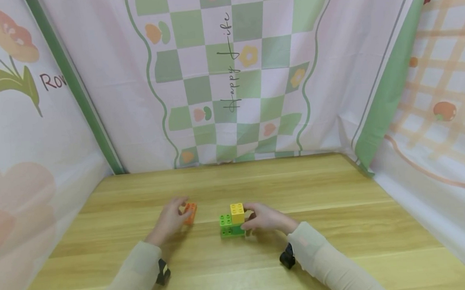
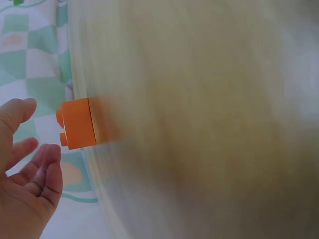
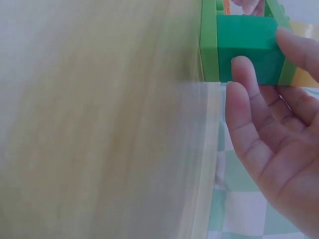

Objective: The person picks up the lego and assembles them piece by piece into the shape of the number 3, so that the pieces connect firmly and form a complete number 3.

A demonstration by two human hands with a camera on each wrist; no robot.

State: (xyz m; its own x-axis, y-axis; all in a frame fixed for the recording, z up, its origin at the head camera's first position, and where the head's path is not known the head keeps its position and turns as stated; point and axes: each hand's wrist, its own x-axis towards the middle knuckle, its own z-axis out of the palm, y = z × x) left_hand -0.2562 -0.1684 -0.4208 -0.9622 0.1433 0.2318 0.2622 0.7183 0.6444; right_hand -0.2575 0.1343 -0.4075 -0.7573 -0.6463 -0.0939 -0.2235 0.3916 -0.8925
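1. The left hand (image 1: pixel 169 220) covers part of the orange brick (image 1: pixel 192 208) in the head view.
2. The thumb of the right hand (image 1: pixel 265 217) hides the right end of the dark green brick (image 1: pixel 237 229).
3. The yellow brick (image 1: pixel 237 213) runs off the right wrist view's right edge.
4. Each wrist view crops its own hand at the side.
5. Blur softens the tabletop (image 2: pixel 209 114) in both wrist views.
6. A green speck (image 2: pixel 18 2) at the left wrist view's top edge is too small to identify.
7. The head view's bottom edge cuts both sleeves (image 1: pixel 333 262).
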